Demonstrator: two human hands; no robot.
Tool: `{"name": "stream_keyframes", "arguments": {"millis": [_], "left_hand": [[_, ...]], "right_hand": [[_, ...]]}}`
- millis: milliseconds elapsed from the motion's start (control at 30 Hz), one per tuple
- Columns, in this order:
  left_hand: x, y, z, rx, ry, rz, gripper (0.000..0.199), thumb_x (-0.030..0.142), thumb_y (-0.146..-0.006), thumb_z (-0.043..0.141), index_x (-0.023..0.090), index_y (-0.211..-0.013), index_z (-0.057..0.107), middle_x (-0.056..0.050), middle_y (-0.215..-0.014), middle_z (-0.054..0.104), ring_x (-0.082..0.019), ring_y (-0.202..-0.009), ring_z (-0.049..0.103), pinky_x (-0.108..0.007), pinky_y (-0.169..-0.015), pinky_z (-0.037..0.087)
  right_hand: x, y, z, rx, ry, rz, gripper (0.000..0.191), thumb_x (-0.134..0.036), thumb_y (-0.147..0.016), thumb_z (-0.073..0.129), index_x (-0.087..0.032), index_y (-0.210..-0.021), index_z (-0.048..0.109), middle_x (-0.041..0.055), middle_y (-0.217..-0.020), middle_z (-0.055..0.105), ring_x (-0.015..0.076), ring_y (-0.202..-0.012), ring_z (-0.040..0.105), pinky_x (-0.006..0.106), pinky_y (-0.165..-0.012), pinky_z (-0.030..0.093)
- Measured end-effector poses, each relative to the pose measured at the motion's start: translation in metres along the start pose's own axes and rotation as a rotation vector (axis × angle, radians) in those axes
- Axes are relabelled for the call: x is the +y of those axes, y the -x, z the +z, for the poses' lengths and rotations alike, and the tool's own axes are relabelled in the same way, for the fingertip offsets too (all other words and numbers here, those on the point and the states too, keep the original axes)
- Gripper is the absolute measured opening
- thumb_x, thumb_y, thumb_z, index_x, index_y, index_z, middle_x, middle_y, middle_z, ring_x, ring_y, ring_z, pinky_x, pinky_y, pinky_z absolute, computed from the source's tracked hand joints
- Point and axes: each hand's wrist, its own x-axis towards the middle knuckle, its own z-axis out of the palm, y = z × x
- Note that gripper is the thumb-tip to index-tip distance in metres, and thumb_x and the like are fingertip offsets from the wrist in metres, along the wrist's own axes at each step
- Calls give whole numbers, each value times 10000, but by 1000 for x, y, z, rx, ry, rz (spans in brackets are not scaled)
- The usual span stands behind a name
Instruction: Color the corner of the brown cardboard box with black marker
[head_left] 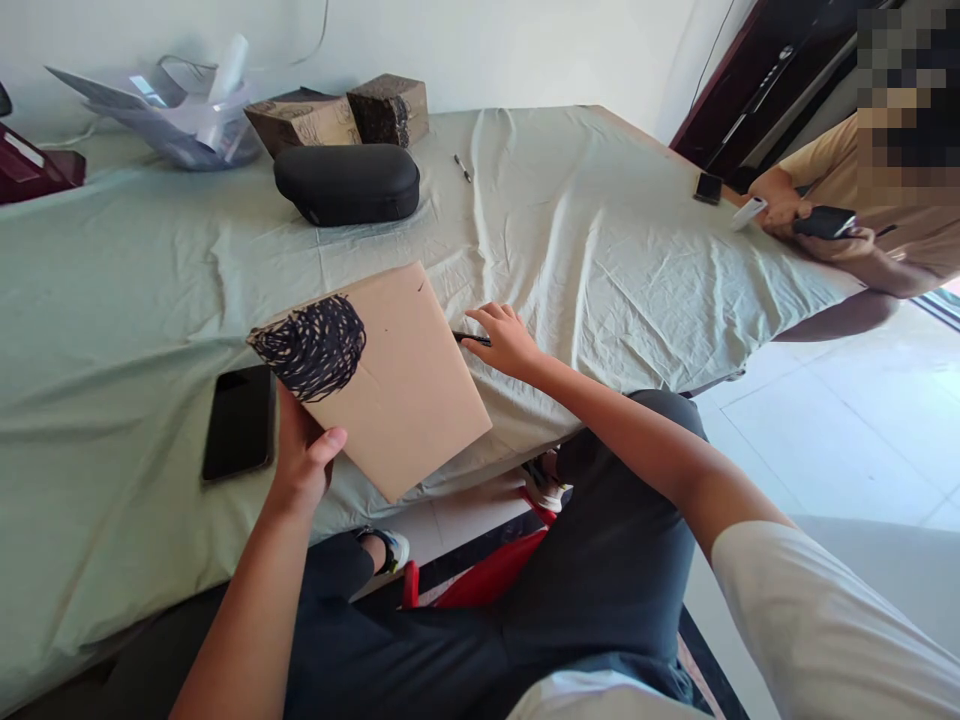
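1. Nearest camera: white sleeve [840, 600], dark trousers [607, 540].
2. Cardboard box [409, 375] at the near edge of the covered table [652, 290]; left hand [304, 460] grips its left side. Right hand [510, 342] at pen [474, 339]; pinched or merely touched, cannot tell.
3. Risk: one-handed hold slipping could drop the box; a loose pen could roll.
4. Scribbled corner points left; face roughly square, no clear long axis. Pen runs roughly crosswise, left end meeting box edge.
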Motion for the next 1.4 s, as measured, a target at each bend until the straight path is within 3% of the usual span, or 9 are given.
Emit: {"name": "stream_keyframes", "arguments": {"millis": [300,567,700,800,867,967,1067,1167,1400], "left_hand": [[13,-5,-3,2,-27,2,888,620,-770,883,456,-1612,655,-76,-1496,775,-450,-1499,676,-692,-1311,541],[11,-4,-4,12,53,-25,857,547,-796,900,442,-1611,657,-61,-1617,721,-421,-1541,648,-652,-1354,509],[12,-8,-1,33,61,-26,871,567,-766,923,414,-1588,677,-77,-1623,719,-425,-1535,653,-643,-1352,509],[15,-9,2,29,113,-21,807,514,-789,933,406,-1553,698,-70,-1585,738,-397,-1489,688,-614,-1326,534],[16,-9,4,21,139,-10,769,471,-815,931,409,-1546,701,-59,-1569,744,-379,-1471,698,-602,-1316,543],[13,-12,7,29,163,24,804,483,-800,949,383,-1556,694,-74,-1551,745,-375,-1439,713,-590,-1285,570],[5,-16,9,54,203,58,856,513,-747,983,335,-1536,704,-93,-1496,762,-365,-1372,742,-560,-1237,604],[-4,-19,12,48,224,66,884,498,-750,986,310,-1561,689,-103,-1513,748,-364,-1400,724,-541,-1251,593],[-22,-19,20,16,169,131,964,571,-827,964,347,-1683,580,-111,-1715,623,-383,-1621,591,-524,-1346,516]], "right_hand": [[-21,-15,16,-129,301,50,420,-249,-1233,391,-112,-1518,667,251,-1542,721,361,-1366,660,445,-1083,495],[-19,-9,5,-128,270,112,488,-397,-1268,330,-220,-1579,661,181,-1449,833,354,-1170,806,386,-847,511],[-28,-5,-2,-167,268,183,699,-492,-1228,442,-202,-1864,412,238,-1396,849,406,-1181,819,438,-895,564],[-27,4,-16,-250,232,201,909,-189,-1106,519,-253,-1947,180,191,-1219,876,338,-1007,820,422,-882,573],[-20,11,-28,-271,132,134,967,-52,-1006,500,-312,-1919,321,109,-1046,862,261,-821,759,390,-842,564],[-4,15,-45,-208,-206,94,569,-91,-988,513,-187,-1458,821,88,-973,823,158,-630,650,341,-723,554],[7,14,-54,-162,-779,77,296,-206,-942,601,-190,-1199,747,81,-1034,828,171,-692,763,322,-666,590],[8,10,-53,-134,-1223,4,483,-261,-822,825,-273,-1249,598,34,-1120,859,218,-962,867,321,-787,648],[-34,5,-44,271,-1252,-187,624,-823,-968,799,-317,-1059,445,-74,-773,704,106,-568,579,266,-567,435]]}}
